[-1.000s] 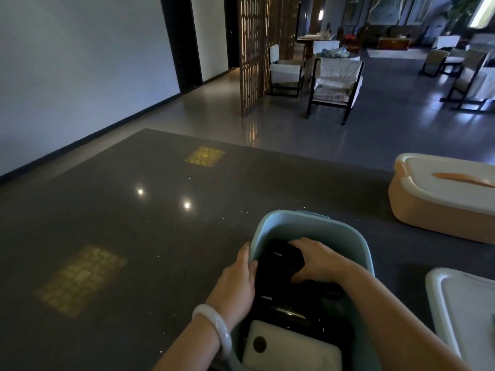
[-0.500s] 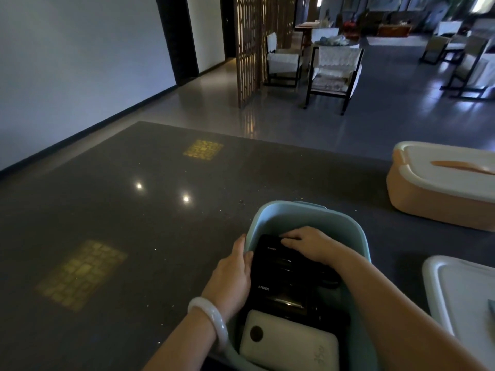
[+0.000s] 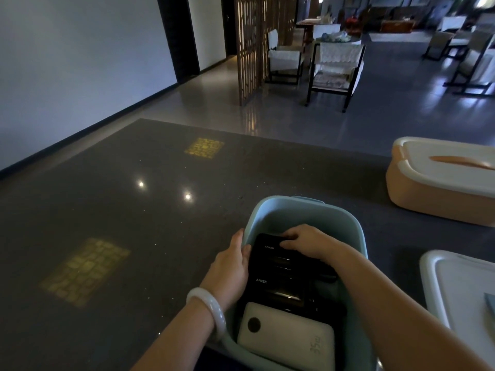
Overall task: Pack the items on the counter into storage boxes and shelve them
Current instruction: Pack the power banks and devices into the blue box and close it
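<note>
Black power banks [image 3: 278, 271] sit inside blue storage box [image 3: 305, 212] on desk [image 3: 134, 223]; right hand [image 3: 308, 241] grip curls over top one, left hand [image 3: 230, 266] clasps rim; judged dense, rigid, slick—hold by edges.

Pretty dim where I'm standing. The dark counter [image 3: 112, 215] only catches two small ceiling-light glints and a couple of yellowish lattice-patterned reflections. Most light comes from the far right of the room, bluish on the floor [image 3: 401, 103]. Wide-angle lens bends the edges, and the distant furniture looks soft and smeary.
</note>
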`<control>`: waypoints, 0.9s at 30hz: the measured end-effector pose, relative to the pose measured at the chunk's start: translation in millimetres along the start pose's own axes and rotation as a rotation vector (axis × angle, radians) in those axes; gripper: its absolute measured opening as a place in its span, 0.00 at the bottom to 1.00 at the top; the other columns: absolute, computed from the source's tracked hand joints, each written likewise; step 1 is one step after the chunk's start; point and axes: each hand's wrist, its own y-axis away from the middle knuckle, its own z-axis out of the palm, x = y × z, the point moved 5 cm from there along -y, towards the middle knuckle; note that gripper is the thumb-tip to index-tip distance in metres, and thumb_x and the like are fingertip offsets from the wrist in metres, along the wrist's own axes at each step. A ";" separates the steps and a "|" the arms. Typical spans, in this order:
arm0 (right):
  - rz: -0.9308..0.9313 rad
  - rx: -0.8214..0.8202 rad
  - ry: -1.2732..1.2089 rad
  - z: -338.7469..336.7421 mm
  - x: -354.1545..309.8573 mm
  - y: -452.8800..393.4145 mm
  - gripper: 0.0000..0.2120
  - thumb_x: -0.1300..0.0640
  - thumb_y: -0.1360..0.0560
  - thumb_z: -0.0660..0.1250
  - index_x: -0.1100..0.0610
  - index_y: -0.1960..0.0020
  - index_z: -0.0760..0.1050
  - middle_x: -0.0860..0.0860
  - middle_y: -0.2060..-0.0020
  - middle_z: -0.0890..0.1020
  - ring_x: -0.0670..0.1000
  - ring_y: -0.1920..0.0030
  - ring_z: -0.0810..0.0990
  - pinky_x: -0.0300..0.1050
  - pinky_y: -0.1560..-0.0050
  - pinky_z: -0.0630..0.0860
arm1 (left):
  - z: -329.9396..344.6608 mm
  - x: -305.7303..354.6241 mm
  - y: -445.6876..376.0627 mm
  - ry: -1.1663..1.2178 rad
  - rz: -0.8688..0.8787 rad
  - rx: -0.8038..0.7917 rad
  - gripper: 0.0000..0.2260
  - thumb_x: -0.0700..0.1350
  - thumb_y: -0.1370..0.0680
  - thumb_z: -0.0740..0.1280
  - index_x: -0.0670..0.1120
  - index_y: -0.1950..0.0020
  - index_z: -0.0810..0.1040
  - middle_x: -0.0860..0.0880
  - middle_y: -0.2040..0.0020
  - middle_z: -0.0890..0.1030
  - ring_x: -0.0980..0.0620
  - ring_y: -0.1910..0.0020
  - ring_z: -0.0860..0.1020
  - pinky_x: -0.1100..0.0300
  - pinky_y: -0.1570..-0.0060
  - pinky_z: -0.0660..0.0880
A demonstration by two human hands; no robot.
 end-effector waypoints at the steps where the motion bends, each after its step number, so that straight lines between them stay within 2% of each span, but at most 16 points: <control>1: 0.004 0.003 0.003 -0.6 0.5 -0.2 0.12 0.52 0.22 0.65 0.50 0.40 0.80 0.50 0.47 0.83 0.49 0.47 0.79 0.44 0.41 0.73 | 0.4 -0.6 -0.4 -0.003 0.002 -0.002 0.19 0.56 0.17 0.51 0.61 0.26 0.57 0.56 0.50 0.79 0.61 0.57 0.80 0.62 0.58 0.76; 4: 0.015 -0.007 -0.013 -0.7 2.5 -1.5 0.12 0.52 0.22 0.65 0.50 0.41 0.80 0.49 0.49 0.83 0.48 0.48 0.80 0.44 0.41 0.73 | 1.6 -2.2 -1.8 -0.010 0.005 0.000 0.18 0.56 0.17 0.51 0.61 0.26 0.58 0.56 0.52 0.80 0.61 0.59 0.80 0.62 0.59 0.77; 9: 0.017 -0.001 -0.013 -0.3 4.3 -2.9 0.12 0.52 0.22 0.65 0.49 0.41 0.80 0.49 0.50 0.83 0.48 0.49 0.80 0.43 0.43 0.73 | 2.1 -4.0 -2.6 -0.016 0.011 0.005 0.17 0.57 0.18 0.51 0.63 0.28 0.58 0.56 0.57 0.81 0.67 0.63 0.79 0.67 0.68 0.74; 18: -0.020 0.031 0.052 1.9 -3.6 0.6 0.13 0.51 0.22 0.64 0.51 0.39 0.78 0.49 0.47 0.82 0.47 0.49 0.78 0.41 0.47 0.72 | -0.4 -0.4 -0.5 -0.085 -0.001 0.036 0.18 0.57 0.18 0.51 0.60 0.27 0.58 0.54 0.56 0.81 0.61 0.63 0.81 0.59 0.61 0.80; 22: -0.128 0.220 0.040 -4.1 -16.3 6.3 0.13 0.53 0.23 0.66 0.51 0.39 0.77 0.48 0.45 0.81 0.45 0.48 0.78 0.40 0.44 0.72 | -3.3 7.8 1.3 -0.210 0.023 0.045 0.20 0.55 0.17 0.50 0.56 0.25 0.58 0.53 0.59 0.79 0.58 0.64 0.79 0.59 0.64 0.76; 24: -0.170 0.320 -0.012 -12.8 -25.3 10.7 0.13 0.54 0.23 0.66 0.51 0.39 0.77 0.47 0.46 0.81 0.45 0.48 0.78 0.40 0.44 0.73 | -6.6 12.8 1.9 -0.309 0.056 0.030 0.20 0.55 0.17 0.51 0.55 0.26 0.58 0.54 0.55 0.77 0.56 0.60 0.78 0.57 0.59 0.76; 27: -0.227 0.483 -0.028 -27.2 -45.2 13.6 0.11 0.57 0.24 0.66 0.53 0.42 0.79 0.49 0.49 0.82 0.49 0.48 0.80 0.44 0.44 0.75 | -18.0 16.5 4.4 -0.436 0.051 0.041 0.21 0.55 0.18 0.54 0.53 0.25 0.59 0.49 0.43 0.77 0.50 0.48 0.78 0.53 0.48 0.75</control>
